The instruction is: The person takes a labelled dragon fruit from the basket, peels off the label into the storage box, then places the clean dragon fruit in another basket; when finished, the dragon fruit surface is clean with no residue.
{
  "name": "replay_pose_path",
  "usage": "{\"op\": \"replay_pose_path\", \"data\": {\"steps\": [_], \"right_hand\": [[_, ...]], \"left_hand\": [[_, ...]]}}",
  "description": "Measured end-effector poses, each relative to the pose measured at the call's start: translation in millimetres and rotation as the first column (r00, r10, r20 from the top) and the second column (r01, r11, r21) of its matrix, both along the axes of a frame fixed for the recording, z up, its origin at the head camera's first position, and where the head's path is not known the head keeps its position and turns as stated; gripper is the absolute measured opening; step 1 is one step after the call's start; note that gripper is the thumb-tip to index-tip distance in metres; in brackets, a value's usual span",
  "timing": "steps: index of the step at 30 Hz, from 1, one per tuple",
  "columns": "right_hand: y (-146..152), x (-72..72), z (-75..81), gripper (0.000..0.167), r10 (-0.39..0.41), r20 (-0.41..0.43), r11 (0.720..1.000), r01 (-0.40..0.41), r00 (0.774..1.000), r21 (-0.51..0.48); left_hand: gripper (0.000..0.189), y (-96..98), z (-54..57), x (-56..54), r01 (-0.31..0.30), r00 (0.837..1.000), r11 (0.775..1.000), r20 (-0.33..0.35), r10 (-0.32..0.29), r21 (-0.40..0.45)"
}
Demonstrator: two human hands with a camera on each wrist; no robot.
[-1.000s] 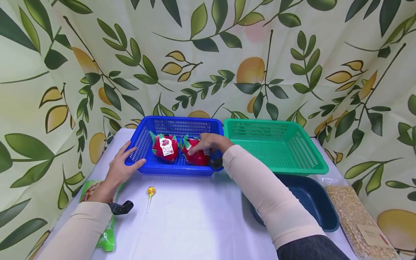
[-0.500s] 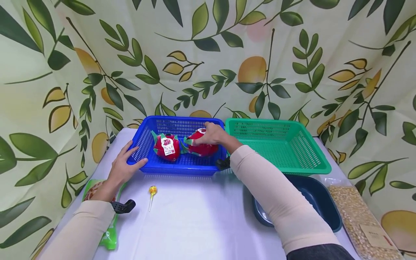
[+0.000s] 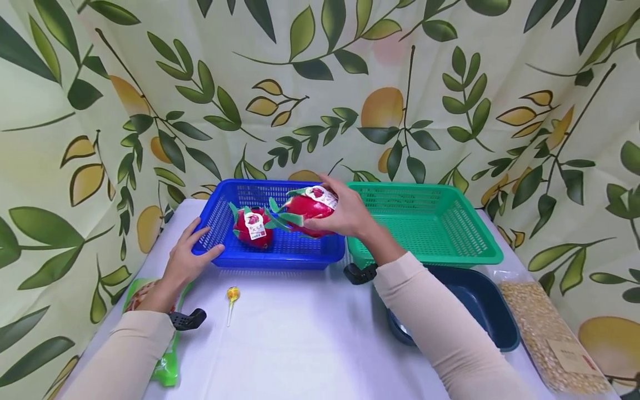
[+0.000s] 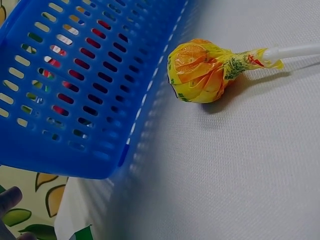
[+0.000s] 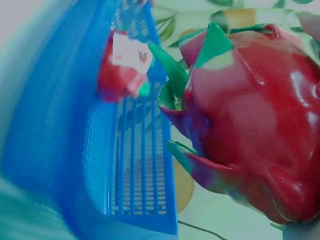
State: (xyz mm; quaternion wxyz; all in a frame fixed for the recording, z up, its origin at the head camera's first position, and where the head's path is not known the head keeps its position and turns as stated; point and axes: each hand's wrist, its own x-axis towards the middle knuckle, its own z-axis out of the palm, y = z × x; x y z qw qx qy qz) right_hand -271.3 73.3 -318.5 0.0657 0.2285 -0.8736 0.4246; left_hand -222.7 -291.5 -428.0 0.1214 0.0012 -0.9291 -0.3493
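Note:
My right hand (image 3: 346,212) grips a dragon fruit (image 3: 306,211) with green leaf tips and a white label, held over the right part of the blue basket (image 3: 280,261). In the right wrist view that dragon fruit (image 5: 255,110) fills the right side, above the basket's rim. A second labelled dragon fruit (image 3: 247,236) sits inside the basket at its left. My left hand (image 3: 187,258) rests at the basket's left front corner, fingers spread and relaxed. A yellow-wrapped lollipop (image 3: 232,294) lies on the cloth in front of the basket; the left wrist view shows this lollipop (image 4: 200,70) up close.
To the right of the blue basket stands a green basket (image 3: 425,258). A dark blue basin (image 3: 492,311) sits before it, partly behind my right forearm. A clear bag of pale kernels (image 3: 545,328) lies far right. Under my left forearm is a green packet (image 3: 167,366).
My right hand has lifted the right dragon fruit up from the basket floor and drawn it slightly toward me and to the right. My left hand has stayed at the basket corner.

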Motion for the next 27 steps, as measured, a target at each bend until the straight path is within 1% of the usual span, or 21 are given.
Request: {"op": "replay_pose_path", "data": {"steps": [3, 6, 9, 15, 17, 20, 23, 27], "right_hand": [[4.9, 21.0, -8.8, 0.097, 0.043, -0.06, 0.995, -0.048, 0.997, -0.082], [8.4, 40.5, -21.0, 0.095, 0.086, -0.132, 0.986, -0.104, 0.988, -0.133], [10.3, 59.5, -33.5, 0.092, 0.135, -0.192, 0.974, -0.165, 0.972, -0.153], [12.8, 94.1, -60.5, 0.089, 0.218, -0.245, 0.946, -0.267, 0.945, -0.186], [13.1, 102.6, -70.7, 0.089, 0.229, -0.255, 0.94, -0.282, 0.939, -0.194], [12.5, 111.8, -87.1, 0.088, 0.236, -0.256, 0.937, -0.29, 0.937, -0.197], [12.1, 117.9, -104.5, 0.087, 0.245, -0.249, 0.934, -0.297, 0.937, -0.197], [14.3, 122.2, -125.4, 0.088, 0.24, -0.267, 0.933, -0.298, 0.933, -0.202]], "left_hand": [[0.076, -1.6, 0.3, 0.9, -0.003, 1.0, 1.0, -0.007, 0.003, 0.002], [0.076, -2.5, 0.7, 0.6, -0.004, 1.0, 1.0, -0.016, 0.004, 0.003], [0.075, -2.0, 0.7, 0.0, 0.001, 1.0, 1.0, -0.016, -0.001, 0.009], [0.074, -3.2, -2.4, 0.0, 0.006, 1.0, 1.0, -0.021, -0.005, 0.026], [0.073, -3.6, -3.0, 0.1, 0.009, 1.0, 1.0, -0.026, -0.008, 0.028], [0.073, -3.7, -2.8, 0.3, 0.011, 1.0, 0.999, -0.027, -0.01, 0.032], [0.074, -2.8, -1.1, 1.0, 0.014, 1.0, 0.999, -0.019, -0.013, 0.033], [0.074, -0.5, 1.9, 1.7, 0.023, 1.0, 0.999, -0.009, -0.023, 0.036]]}}
